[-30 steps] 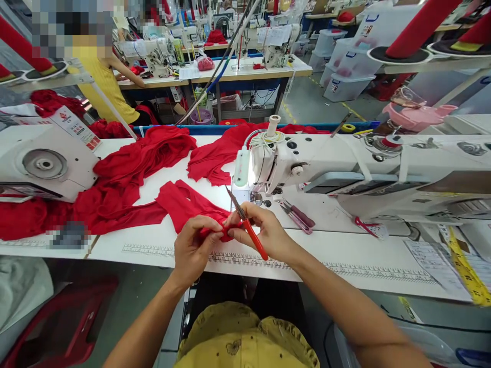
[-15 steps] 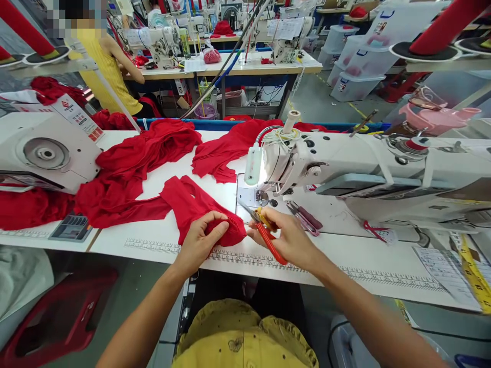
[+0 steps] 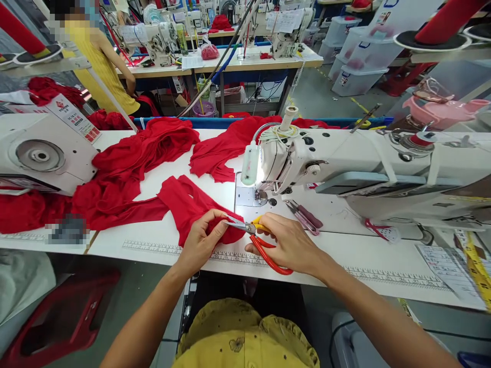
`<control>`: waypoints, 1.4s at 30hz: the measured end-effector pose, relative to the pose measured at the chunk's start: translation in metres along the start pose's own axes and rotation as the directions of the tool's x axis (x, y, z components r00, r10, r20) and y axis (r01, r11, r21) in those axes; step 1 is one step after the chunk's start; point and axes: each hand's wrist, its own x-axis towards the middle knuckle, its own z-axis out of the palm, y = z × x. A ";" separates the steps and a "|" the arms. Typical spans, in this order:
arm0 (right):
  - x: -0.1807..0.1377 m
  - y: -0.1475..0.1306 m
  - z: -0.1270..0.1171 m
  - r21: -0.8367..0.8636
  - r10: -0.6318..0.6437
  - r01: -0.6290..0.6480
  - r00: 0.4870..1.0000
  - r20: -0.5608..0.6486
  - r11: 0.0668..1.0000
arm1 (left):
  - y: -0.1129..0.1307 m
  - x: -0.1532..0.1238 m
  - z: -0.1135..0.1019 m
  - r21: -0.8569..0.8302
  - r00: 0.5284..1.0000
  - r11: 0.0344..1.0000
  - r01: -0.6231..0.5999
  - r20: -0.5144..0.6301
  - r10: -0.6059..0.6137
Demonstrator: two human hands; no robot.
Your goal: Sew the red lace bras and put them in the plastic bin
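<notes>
My left hand (image 3: pixel 204 238) pinches the edge of a piece of red fabric (image 3: pixel 180 202) that lies on the white sewing table (image 3: pixel 153 254). In my right hand (image 3: pixel 286 240) is a pair of scissors (image 3: pixel 270 258) with red and yellow handles. The blades point left, over the fabric and close to my left fingertips. Whether they touch the cloth I cannot tell. Just behind my hands, the needle area of a white sewing machine (image 3: pixel 284 158) is lit by a small lamp (image 3: pixel 250 164).
More red fabric (image 3: pixel 141 143) is heaped at the left, beside another machine (image 3: pixel 46 153). Thread snips (image 3: pixel 303 214) lie right of the needle plate. A printed ruler runs along the front edge. Paper and a yellow tape measure (image 3: pixel 473 266) are far right. A person in yellow (image 3: pixel 103 71) sits beyond.
The scissors have turned from pointing up and left to lying nearly level, with blades now over the fabric at my left fingertips. Their handles have spread apart. My left hand has barely moved.
</notes>
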 end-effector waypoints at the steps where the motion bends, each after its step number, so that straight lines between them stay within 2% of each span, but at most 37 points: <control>1: 0.000 0.000 0.001 -0.006 -0.003 0.003 1.000 -0.009 1.000 | 0.000 0.000 0.000 0.014 1.000 1.000 -0.002 -0.001 0.002; 7: -0.006 0.003 0.006 -0.031 -0.042 0.040 0.997 -0.068 0.999 | 0.001 0.003 0.000 0.050 1.000 0.999 0.012 0.024 -0.013; 12: -0.011 0.005 0.011 0.020 -0.062 0.064 0.995 -0.076 0.998 | 0.000 0.005 0.003 0.058 0.999 0.998 -0.006 0.053 0.003; 15: -0.013 0.004 0.010 0.051 -0.035 0.038 0.998 -0.053 0.998 | -0.001 0.006 0.005 0.073 0.998 0.997 -0.013 0.058 0.008; 19: -0.015 0.003 0.008 0.010 0.019 -0.019 1.000 -0.008 1.000 | 0.000 0.006 0.008 0.068 0.998 0.998 -0.011 0.055 0.008; 24: -0.017 0.005 0.011 -0.028 0.009 -0.010 0.999 -0.036 1.000 | 0.000 0.006 0.011 0.070 1.000 0.997 -0.013 0.024 0.011; 29: -0.022 0.007 0.016 0.064 -0.024 0.029 0.997 -0.071 0.998 | -0.001 0.007 0.012 0.098 0.999 0.995 -0.015 0.043 0.011; 31: -0.032 0.009 0.011 0.055 0.010 -0.006 0.997 -0.070 0.998 | -0.002 0.007 0.010 0.124 0.999 0.992 -0.027 0.036 0.023; 33: -0.049 0.016 -0.002 -0.043 0.079 -0.084 0.991 -0.111 0.996 | -0.003 0.008 0.007 0.189 0.994 0.976 -0.108 0.020 0.106; 35: -0.072 0.031 -0.022 -0.204 0.188 -0.231 0.959 -0.212 0.951 | -0.005 0.010 0.001 0.289 0.967 0.925 -0.249 0.016 0.255; 38: -0.109 0.066 -0.059 -0.381 0.432 -0.530 0.844 -0.317 0.758 | -0.010 0.013 -0.005 0.409 0.895 0.814 -0.412 0.013 0.446; 40: -0.129 0.090 -0.083 -0.405 0.572 -0.637 0.769 -0.285 0.655 | -0.012 0.015 -0.006 0.451 0.862 0.781 -0.432 -0.048 0.505; 42: -0.143 0.110 -0.100 -0.390 0.655 -0.688 0.717 -0.237 0.612 | -0.011 0.017 -0.002 0.472 0.846 0.789 -0.394 -0.151 0.512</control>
